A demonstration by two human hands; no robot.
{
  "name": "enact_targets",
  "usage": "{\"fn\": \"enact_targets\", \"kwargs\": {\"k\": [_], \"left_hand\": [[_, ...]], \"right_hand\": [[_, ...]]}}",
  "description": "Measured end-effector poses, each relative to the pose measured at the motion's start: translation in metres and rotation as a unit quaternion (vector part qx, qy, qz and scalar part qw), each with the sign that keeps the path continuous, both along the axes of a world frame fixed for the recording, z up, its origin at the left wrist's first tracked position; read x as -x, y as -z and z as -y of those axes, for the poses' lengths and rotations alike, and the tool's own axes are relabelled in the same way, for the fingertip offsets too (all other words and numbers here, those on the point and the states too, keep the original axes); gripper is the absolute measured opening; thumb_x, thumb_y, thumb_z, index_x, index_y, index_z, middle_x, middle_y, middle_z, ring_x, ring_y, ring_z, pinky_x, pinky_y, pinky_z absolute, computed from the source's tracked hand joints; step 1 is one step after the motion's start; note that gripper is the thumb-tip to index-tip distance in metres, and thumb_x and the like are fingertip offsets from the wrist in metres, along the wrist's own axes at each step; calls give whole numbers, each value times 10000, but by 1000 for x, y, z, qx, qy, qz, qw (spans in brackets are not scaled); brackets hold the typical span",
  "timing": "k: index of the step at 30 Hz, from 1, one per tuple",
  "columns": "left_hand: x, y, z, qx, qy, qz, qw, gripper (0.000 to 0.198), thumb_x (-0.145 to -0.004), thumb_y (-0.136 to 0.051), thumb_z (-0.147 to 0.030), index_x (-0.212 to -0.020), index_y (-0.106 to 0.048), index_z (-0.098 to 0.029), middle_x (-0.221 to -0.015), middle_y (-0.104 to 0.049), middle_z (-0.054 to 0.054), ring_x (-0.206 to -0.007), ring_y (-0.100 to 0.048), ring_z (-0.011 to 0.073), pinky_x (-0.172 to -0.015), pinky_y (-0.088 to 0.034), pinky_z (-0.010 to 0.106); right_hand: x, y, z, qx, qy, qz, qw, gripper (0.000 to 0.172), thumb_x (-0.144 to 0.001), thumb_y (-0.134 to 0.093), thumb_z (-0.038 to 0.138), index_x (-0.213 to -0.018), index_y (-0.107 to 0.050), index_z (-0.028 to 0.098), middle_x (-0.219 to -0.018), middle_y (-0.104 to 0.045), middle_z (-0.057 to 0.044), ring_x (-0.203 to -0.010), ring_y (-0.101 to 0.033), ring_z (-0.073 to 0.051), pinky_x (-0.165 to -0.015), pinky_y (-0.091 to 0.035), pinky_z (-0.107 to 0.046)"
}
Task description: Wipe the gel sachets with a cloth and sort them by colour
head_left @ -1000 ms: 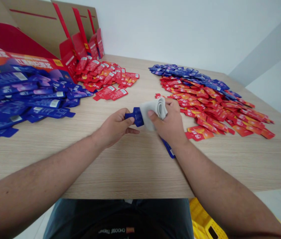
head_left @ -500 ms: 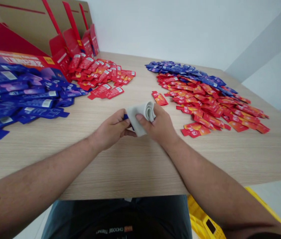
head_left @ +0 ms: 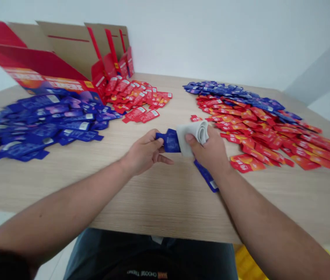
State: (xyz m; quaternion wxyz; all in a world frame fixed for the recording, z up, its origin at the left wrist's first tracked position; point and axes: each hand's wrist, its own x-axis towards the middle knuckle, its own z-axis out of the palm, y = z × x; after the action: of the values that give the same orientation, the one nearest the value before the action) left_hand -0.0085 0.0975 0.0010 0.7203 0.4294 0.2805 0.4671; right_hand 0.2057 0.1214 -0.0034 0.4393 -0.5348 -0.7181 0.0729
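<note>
Between thumb and fingers, my left hand [head_left: 147, 151] pinches the narrow end of a blue packet [head_left: 171, 140] held above the table. My right hand [head_left: 210, 149] grips a rolled grey-white cloth [head_left: 186, 142], its coiled end facing up and right. The cloth meets the wide end of the packet and hides part of it. Below my right wrist another blue packet [head_left: 207, 177] lies on the table, partly covered by the hand.
Blue packets [head_left: 45, 124] are heaped at left before a red carton [head_left: 62, 70]. Red packets [head_left: 138, 95] lie beside it. At right spread more red packets [head_left: 258, 132], with blue packets [head_left: 229, 91] behind. A yellow crate [head_left: 248, 264] stands below the table edge.
My hands have drawn apart, and the blue packet now shows between the left fingers and the cloth. Another blue packet has come into sight under my right wrist. The view has shifted left.
</note>
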Motion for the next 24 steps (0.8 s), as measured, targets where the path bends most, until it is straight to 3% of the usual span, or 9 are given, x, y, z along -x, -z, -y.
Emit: {"fn": "enact_targets", "kwargs": {"k": [2, 4, 8, 12, 16, 18, 21, 24], "left_hand": [[0, 0, -3, 8, 2, -16, 1000, 174, -868, -630, -219, -878, -458, -193, -800, -625, 9, -801, -708, 208, -605, -641, 397], [5, -3, -8, 17, -28, -34, 999, 132, -888, -580, -210, -890, -448, -198, -815, -630, 18, -770, -709, 199, -573, -631, 365], [35, -26, -16, -15, -105, -64, 992, 49, -923, -477, -191, -966, -456, -202, -860, -673, 40, -769, -729, 197, -572, -622, 333], [96, -55, -2, -46, -229, -146, 961, 71, -910, -515, -207, -954, -458, -207, -781, -669, 7, -733, -728, 186, -568, -619, 311], [174, -75, 12, -32, -380, -221, 898, 65, -913, -463, -148, -945, -470, -203, -743, -659, 3, -671, -698, 162, -601, -612, 327], [215, -82, 9, -44, -460, -269, 845, 129, -917, -415, -99, -970, -460, -207, -770, -653, -3, -655, -674, 153, -644, -609, 368], [271, -89, -8, -81, -546, -406, 728, 166, -947, -388, -100, -1064, -451, -199, -895, -649, -3, -649, -625, 124, -699, -591, 385], [305, -94, -29, -90, -568, -624, 529, 172, -991, -416, -199, -1148, -472, -158, -981, -628, 26, -717, -597, 140, -793, -539, 381]], "right_hand": [[-4, 0, -2, 31, 6, 31, 999, 367, -845, -569, 584, -877, -642, 226, -835, -683, -103, -803, -632, -290, -721, -498, -416], [-8, -1, -4, 51, 56, 61, 995, 358, -826, -566, 577, -860, -647, 229, -813, -669, -108, -788, -622, -305, -689, -482, -424], [-13, -7, -4, 65, 95, 83, 990, 387, -831, -530, 598, -880, -644, 231, -852, -664, -112, -848, -624, -324, -696, -470, -423], [-9, -9, 3, 70, 45, 110, 990, 376, -826, -505, 604, -808, -596, 241, -833, -640, -103, -831, -618, -306, -707, -464, -408], [-4, -4, 3, 80, 22, 115, 990, 360, -820, -508, 609, -781, -564, 255, -793, -624, -88, -784, -605, -290, -674, -450, -390], [-3, -1, 2, 83, 19, 114, 990, 354, -817, -512, 605, -804, -571, 257, -800, -630, -85, -781, -605, -287, -671, -445, -385], [-3, 0, 1, 100, 24, 114, 988, 366, -805, -512, 615, -807, -572, 254, -809, -638, -92, -785, -614, -293, -673, -444, -387], [-2, 0, 2, 117, 31, 114, 986, 380, -794, -507, 633, -787, -563, 257, -807, -644, -100, -776, -619, -299, -659, -442, -391]]}}
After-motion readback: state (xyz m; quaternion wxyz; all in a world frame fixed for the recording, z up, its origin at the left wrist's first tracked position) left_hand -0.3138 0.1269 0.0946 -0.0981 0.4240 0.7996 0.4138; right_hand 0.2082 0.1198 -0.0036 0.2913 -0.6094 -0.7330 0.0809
